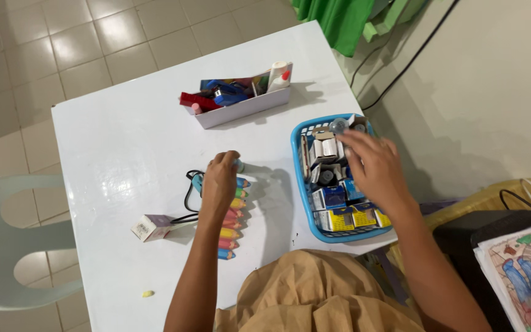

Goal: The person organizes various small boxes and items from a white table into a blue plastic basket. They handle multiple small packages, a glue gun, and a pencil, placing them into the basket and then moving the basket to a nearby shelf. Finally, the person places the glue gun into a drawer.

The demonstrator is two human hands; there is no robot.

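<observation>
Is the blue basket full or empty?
Nearly full: the blue basket is packed with small boxes, and the right hand reaches in.

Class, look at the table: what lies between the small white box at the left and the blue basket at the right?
In the head view, between the small box and the blue basket lie a black cord, the pencil-shaped case, and the left hand resting on it.

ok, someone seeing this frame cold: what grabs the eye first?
Probably the blue plastic basket at the table's right edge, packed with small boxes, with the right hand spread over its contents. Next, the row of coloured pencil-shaped pieces near the front of the white table, with the left hand resting on its top end. Further back sits a white organiser tray holding red and blue items.
</observation>
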